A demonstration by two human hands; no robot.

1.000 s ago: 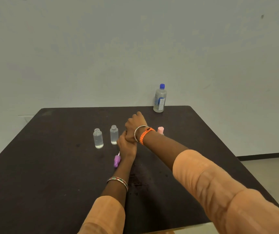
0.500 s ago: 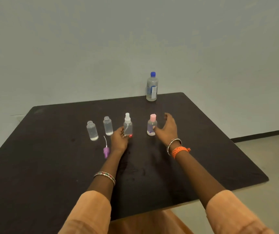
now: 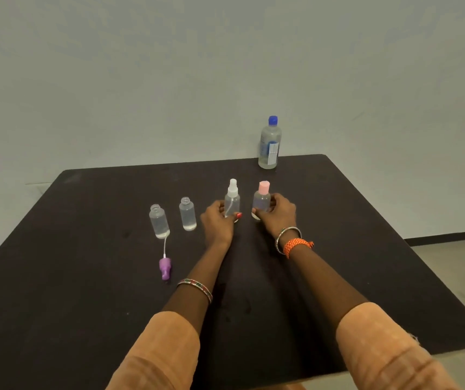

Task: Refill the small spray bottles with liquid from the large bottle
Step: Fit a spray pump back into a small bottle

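Note:
Several small clear bottles stand in a row on the dark table [image 3: 85, 305]. My left hand [image 3: 217, 219] grips the white-capped spray bottle [image 3: 232, 199] near its base. My right hand [image 3: 277, 213] wraps around the pink-capped bottle [image 3: 262, 199] beside it. Two uncapped small bottles [image 3: 159, 221] [image 3: 187, 213] stand to the left, both holding clear liquid. A purple spray head [image 3: 165, 267] with its white dip tube lies on the table in front of them. The large bottle [image 3: 269, 143] with a blue cap stands upright at the table's far edge.
A plain grey wall rises right behind the table. Bare floor shows to the right of the table edge. Orange sleeves cover both forearms near the camera.
My hands were crossed together over the white-capped bottle; the right hand has since moved right and closed around the pink-capped bottle, while the left hand stays on the white-capped one.

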